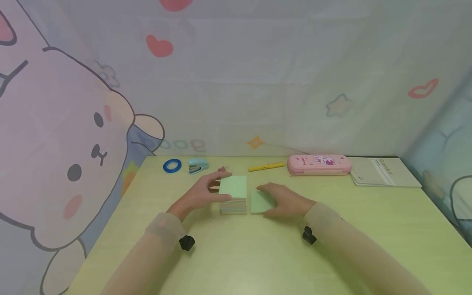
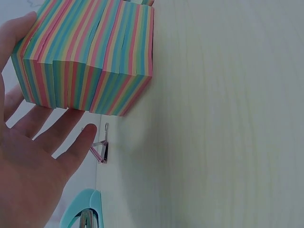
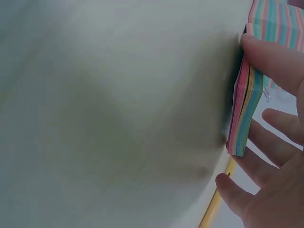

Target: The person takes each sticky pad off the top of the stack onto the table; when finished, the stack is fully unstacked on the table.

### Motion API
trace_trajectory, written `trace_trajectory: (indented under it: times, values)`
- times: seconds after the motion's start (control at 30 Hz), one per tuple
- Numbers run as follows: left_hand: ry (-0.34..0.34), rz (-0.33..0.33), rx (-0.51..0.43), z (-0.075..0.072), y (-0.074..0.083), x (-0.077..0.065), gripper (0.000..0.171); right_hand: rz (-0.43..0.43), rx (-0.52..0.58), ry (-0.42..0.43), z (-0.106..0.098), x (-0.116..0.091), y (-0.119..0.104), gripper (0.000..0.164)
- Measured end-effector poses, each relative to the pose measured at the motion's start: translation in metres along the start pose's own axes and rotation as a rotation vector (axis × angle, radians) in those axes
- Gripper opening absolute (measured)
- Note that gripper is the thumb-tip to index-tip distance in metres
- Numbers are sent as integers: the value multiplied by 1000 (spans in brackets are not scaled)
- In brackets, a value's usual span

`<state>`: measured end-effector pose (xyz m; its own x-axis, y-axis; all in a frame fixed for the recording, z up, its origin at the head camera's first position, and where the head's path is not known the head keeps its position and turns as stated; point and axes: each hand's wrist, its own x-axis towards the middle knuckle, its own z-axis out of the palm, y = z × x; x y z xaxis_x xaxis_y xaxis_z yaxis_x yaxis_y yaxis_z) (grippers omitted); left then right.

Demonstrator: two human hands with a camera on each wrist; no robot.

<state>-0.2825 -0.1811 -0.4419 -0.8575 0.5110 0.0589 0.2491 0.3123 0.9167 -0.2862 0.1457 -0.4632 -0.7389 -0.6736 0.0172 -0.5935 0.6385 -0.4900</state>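
Observation:
A tall block of sticky notes (image 1: 233, 207) with a pale green top sheet stands near the middle of the table. In the left wrist view its sides show pink, yellow, green and blue stripes. My left hand (image 1: 202, 192) grips this block from the left, thumb on the near side and fingers on the far side. Just right of the block lies a much thinner stack of sticky notes (image 1: 259, 202), also green on top. My right hand (image 1: 289, 200) holds that stack between thumb and fingers; the right wrist view shows its layered edge (image 3: 246, 104). A narrow gap separates the two stacks.
Along the table's back lie a blue tape roll (image 1: 172, 160), a light blue stapler (image 1: 198, 166), a small pink clip (image 1: 223, 169), a yellow pen (image 1: 266, 166), a pink pencil case (image 1: 318, 168) and a notebook (image 1: 391, 176). A printed cloth (image 1: 236, 106) hangs behind.

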Motion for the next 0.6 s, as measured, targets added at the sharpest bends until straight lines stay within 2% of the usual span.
trace_trajectory:
  times: [0.6]
  values:
    - [3,-3,2,0,-1,-2,72,-2,-30,1,4,0,-8,83]
